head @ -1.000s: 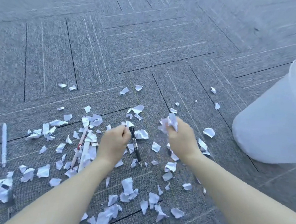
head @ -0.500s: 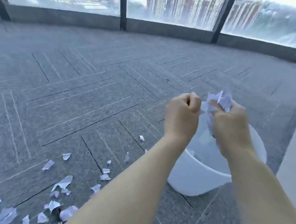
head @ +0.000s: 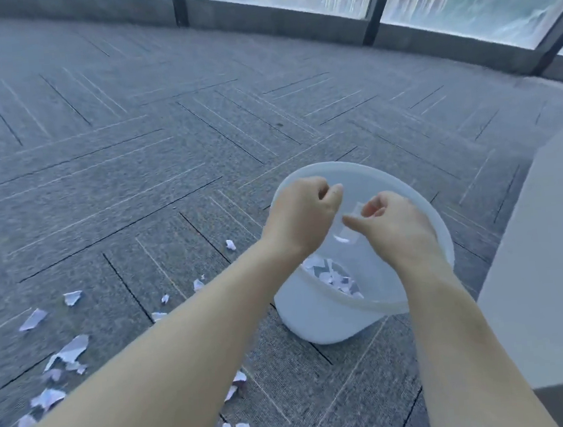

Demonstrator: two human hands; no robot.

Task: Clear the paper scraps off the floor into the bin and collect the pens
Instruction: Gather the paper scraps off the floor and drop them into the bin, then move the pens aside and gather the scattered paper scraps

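Head view
Bin: the white bin [head: 321,319] is standing upright on the grey carpet floor [head: 132,176], rim facing up, and torn paper scraps [head: 334,277] are lying at its bottom.
Left hand: the left hand [head: 299,218] is hovering over the bin as a closed fist; what it is holding, I cannot tell.
Right hand: the right hand [head: 391,226] is loosening over the bin, fingers half uncurled (the wad it was clutching half a second ago is gone), one small scrap [head: 342,240] falling just below.
Floor scraps: loose paper pieces [head: 68,351] are lying scattered left of the bin, pointing every way.
Pens: none showing now, unlike a second ago.
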